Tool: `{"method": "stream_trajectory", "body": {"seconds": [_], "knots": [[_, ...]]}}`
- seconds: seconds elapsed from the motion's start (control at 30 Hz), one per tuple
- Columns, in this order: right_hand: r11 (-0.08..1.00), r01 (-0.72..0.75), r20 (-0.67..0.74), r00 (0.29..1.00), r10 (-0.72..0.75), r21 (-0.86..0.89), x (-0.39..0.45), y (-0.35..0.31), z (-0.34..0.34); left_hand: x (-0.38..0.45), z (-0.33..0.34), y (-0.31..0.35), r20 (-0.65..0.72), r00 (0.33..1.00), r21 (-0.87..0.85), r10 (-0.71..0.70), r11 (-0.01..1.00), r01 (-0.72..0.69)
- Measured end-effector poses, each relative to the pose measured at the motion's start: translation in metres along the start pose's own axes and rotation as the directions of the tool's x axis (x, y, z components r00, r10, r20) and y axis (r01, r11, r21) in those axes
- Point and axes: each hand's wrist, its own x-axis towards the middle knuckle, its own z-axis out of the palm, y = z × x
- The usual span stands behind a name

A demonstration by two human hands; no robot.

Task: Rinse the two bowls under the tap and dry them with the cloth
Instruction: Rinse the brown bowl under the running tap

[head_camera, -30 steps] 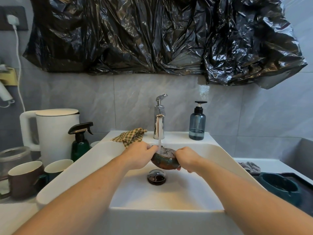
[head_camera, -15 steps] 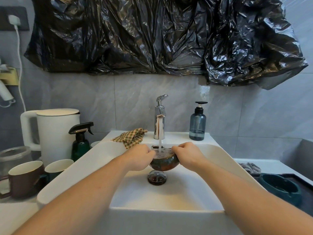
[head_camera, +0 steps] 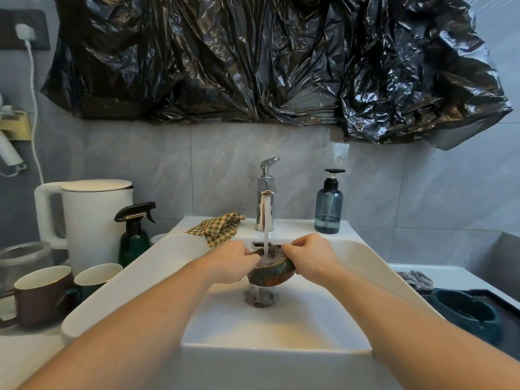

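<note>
Both hands, left hand (head_camera: 235, 263) and right hand (head_camera: 311, 260), gripping brown bowl (head_camera: 271, 274) full of tap (head_camera: 266, 209) water, white sink (head_camera: 365, 266), checked cloth (head_camera: 218, 228) at 11 o'clock, grey tiled wall (head_camera: 394, 192)

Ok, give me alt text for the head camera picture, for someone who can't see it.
Two hands, left hand and right hand, hold a small brown bowl under a running tap over a white sink. A checked cloth lies behind the left hand, a soap bottle stands right of the tap, and mugs sit at left.
</note>
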Motion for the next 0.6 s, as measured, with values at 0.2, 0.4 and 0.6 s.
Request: {"method": "stream_trajectory", "body": {"seconds": [0.2,0.4,0.6], "knots": [[0.999,0.033,0.035,0.999,-0.032,-0.029,-0.001,0.0,0.001,0.002,0.001,-0.004,-0.003,1.0,0.065,-0.021,0.998,0.021],[0.995,0.059,0.085,0.995,-0.052,-0.075,-0.005,-0.001,0.001,-0.001,-0.002,-0.001,-0.054,0.998,0.221,-0.013,0.975,0.025],[0.991,0.043,0.231,0.973,-0.012,-0.129,-0.009,-0.002,0.003,-0.008,-0.007,0.006,-0.073,0.997,0.366,0.006,0.93,0.021]]}}
